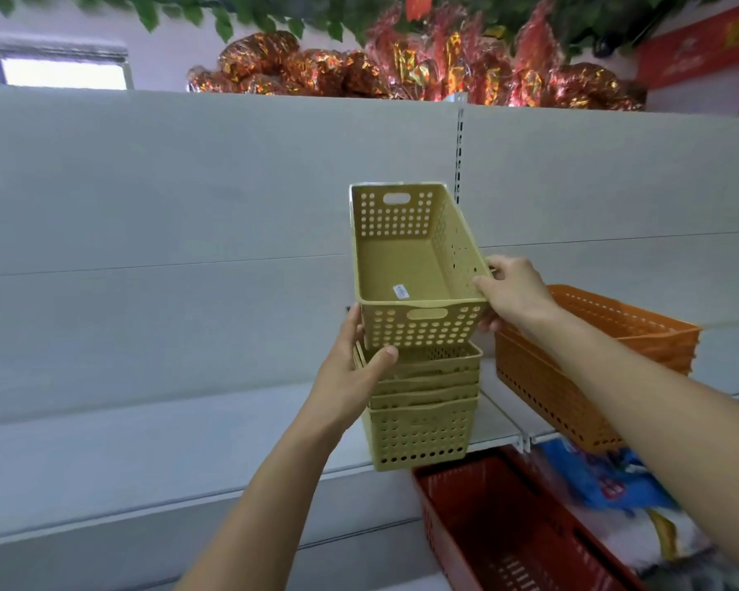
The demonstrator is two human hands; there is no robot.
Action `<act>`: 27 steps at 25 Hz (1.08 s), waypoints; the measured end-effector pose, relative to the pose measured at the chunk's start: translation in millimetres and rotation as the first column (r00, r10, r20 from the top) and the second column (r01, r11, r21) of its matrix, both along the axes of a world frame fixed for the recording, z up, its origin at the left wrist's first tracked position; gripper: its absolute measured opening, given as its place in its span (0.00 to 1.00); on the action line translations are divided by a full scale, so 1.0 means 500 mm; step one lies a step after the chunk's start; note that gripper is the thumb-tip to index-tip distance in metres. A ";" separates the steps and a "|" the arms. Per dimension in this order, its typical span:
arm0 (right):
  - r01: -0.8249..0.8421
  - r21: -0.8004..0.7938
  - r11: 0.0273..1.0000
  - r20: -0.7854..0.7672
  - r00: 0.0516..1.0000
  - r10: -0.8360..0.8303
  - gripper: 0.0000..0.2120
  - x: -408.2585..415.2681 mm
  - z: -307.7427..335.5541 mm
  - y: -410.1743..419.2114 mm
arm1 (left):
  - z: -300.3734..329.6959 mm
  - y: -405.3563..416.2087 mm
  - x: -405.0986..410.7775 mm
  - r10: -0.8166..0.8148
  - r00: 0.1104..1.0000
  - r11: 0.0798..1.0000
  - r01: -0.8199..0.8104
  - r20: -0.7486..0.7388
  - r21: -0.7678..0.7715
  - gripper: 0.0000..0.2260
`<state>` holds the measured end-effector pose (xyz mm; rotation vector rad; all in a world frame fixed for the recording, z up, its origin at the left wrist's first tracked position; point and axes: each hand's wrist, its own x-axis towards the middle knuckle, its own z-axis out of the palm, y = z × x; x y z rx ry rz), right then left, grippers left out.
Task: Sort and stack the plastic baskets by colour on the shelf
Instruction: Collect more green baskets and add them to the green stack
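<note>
An olive-yellow perforated basket [406, 258] is tilted up above a stack of several matching olive baskets [423, 424] on the grey shelf [146, 445]. My left hand [350, 377] grips the held basket's near left corner, thumb on its front wall. My right hand [513, 292] holds its near right corner at the rim. A small white label lies inside the held basket. To the right, a stack of orange baskets [572, 377] rests on the same shelf.
A dark red basket [508, 531] sits on the lower level below the olive stack, beside blue and white packaged goods [623, 488]. Shiny red-gold decorations [402, 70] and green leaves line the top of the shelving. A metal upright [459, 151] divides the back panels.
</note>
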<state>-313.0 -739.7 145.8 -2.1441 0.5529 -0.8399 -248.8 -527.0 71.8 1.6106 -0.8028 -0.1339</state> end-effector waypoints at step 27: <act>0.139 -0.131 0.982 -0.080 0.985 -0.150 0.16 -0.296 -0.547 0.052 | -0.371 -0.053 -0.171 -0.096 0.975 0.941 0.023 0.201 0.338 0.17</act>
